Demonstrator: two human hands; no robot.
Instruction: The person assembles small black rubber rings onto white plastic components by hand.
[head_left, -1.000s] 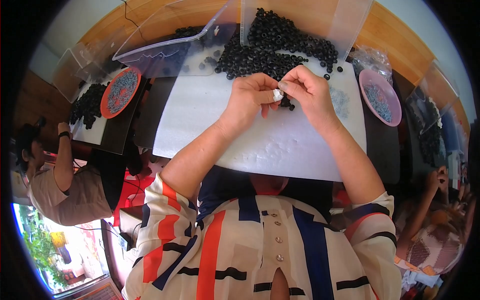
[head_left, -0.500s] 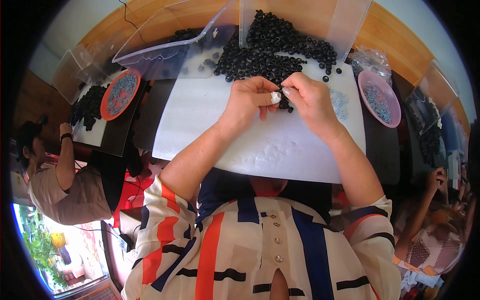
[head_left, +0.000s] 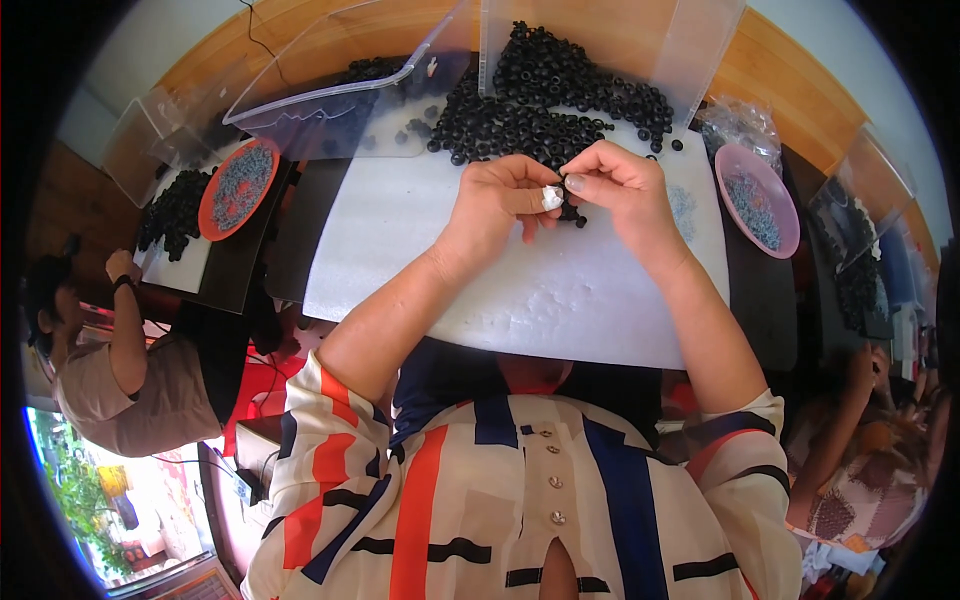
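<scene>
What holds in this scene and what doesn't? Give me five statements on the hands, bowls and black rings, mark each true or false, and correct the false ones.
1. The left hand has a white wrap on one digit. True.
2. The right hand is inside the pink bowl. False: its fingertips are close by the left hand's, over the white board.
3. Black rings lie heaped toward the board's far side. True.
4. The orange bowl is filled with black rings. False: it holds small grey pieces.
5. The pink bowl is to the right of the right hand. True.
</scene>
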